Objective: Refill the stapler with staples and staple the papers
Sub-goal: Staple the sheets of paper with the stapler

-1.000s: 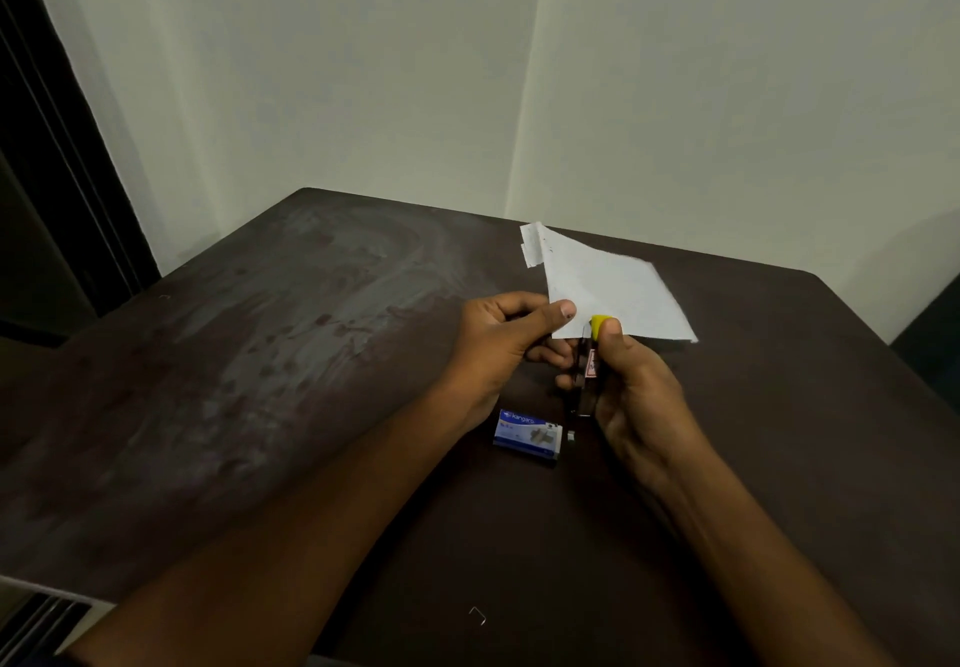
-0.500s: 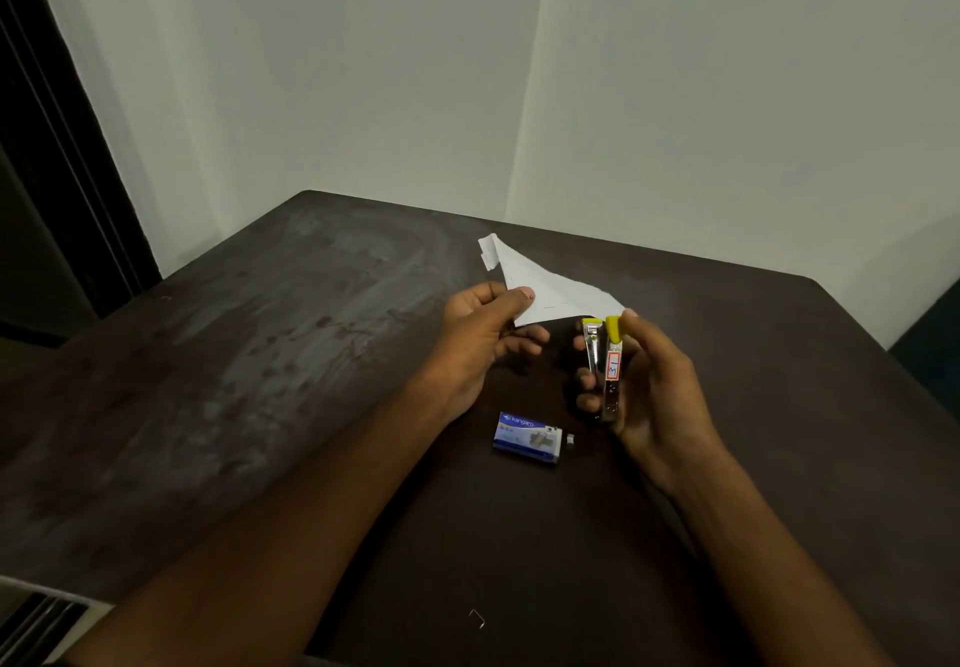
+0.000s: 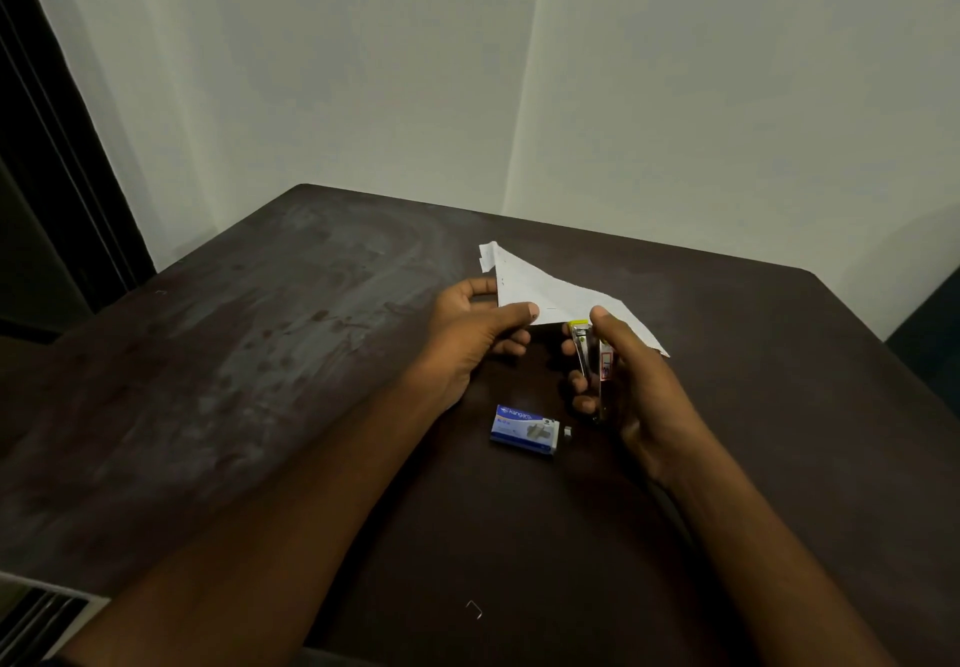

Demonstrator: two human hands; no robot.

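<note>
1. Left hand [image 3: 467,334] pinches the papers [image 3: 545,292] at their near edge, thumb on top; the fingers underneath are hidden.
2. Papers are held over the table [image 3: 260,354]; their right corner runs behind the right hand [image 3: 639,386].
3. Right hand grips the stapler [image 3: 584,349], yellow tip up by the paper edge. Its arms are parted and fingers cover most of the body. Contact with the paper: can't tell.
4. Staple box [image 3: 524,430] lies flat below the hands, with a tiny staple strip [image 3: 567,431] just beside it, unclear.
5. Loose staple [image 3: 475,609] lies near the front edge.

Stapler [image 3: 581,354] partly hidden in right hand [image 3: 644,386], its label unreadable, forearms [image 3: 779,562] cut off below
</note>
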